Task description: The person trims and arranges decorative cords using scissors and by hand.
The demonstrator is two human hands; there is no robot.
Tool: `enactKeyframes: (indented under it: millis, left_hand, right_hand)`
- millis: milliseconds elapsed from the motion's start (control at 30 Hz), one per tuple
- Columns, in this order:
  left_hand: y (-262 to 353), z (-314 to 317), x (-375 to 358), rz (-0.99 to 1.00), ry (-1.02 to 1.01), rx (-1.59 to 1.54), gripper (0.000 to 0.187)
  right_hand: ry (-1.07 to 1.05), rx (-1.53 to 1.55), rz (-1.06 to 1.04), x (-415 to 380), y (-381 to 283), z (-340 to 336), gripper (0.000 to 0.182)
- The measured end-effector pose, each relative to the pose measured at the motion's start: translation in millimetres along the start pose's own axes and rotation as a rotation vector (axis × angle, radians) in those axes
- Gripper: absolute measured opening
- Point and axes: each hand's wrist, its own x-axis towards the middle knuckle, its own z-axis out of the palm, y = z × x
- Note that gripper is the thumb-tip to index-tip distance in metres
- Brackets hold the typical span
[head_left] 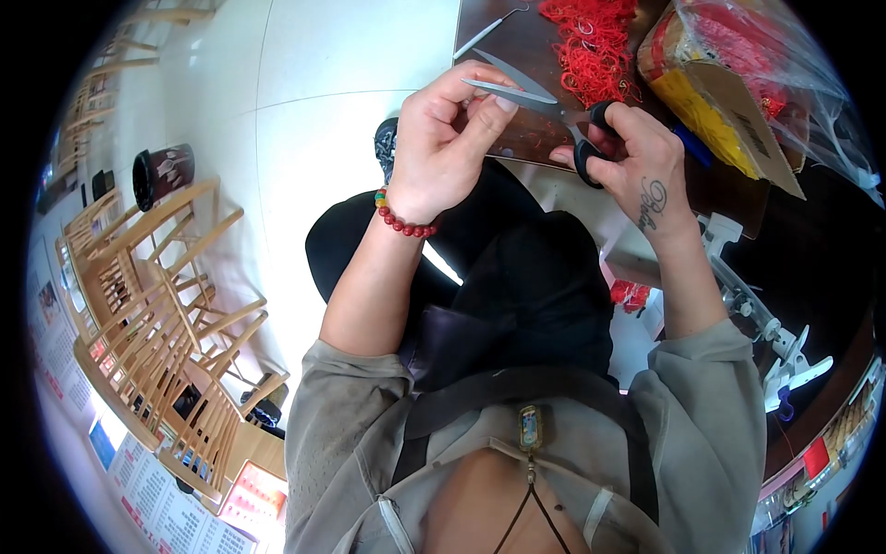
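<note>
We held the scissors (554, 115) in our right hand (637, 162), fingers through the black handles, blades parted. Our left hand (443, 138) pinched closed at the blade tips; what it gripped we could not tell. Red thread (591, 46) lay just beyond.

Shiny metal scissors (544, 106) with black plastic handles; fuzzy red thread (591, 42); glossy wooden table (531, 46).

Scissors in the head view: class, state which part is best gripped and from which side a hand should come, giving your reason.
Grip the scissors by the black handle loops, coming from the right, as the right hand does. The thin blades point left toward the left hand, whose fingertips pinch near them, so the looped end looks the safer hold.
</note>
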Motion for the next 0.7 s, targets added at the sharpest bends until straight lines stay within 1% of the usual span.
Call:
enactKeyframes:
  millis: [167,267,467,567,667,700]
  left_hand:
    - [0,-1,0,0.024,0.006,0.031,0.009]
    - [1,-3,-1,-0.005,-0.002,0.013,0.008]
    - [1,-2,-2,-0.017,0.005,0.017,0.007]
    - [-4,-4,-2,0.025,0.013,0.088,0.008]
    - [-2,0,0,0.038,0.038,0.05,0.008]
    - [-3,-1,-1,0.014,0.022,0.041,0.007]
  right_hand:
    - [0.061,-0.03,-0.03,1,0,2,0.038]
    - [0.089,0.001,-0.085,1,2,3,0.036]
    - [0.069,0.002,-0.05,0,4,4,0.037]
    - [0.022,-0.018,-0.062,1,6,3,0.035]
    - [0.04,0.005,-0.116,3,9,6,0.035]
    - [0.055,0.007,-0.122,3,10,8,0.035]
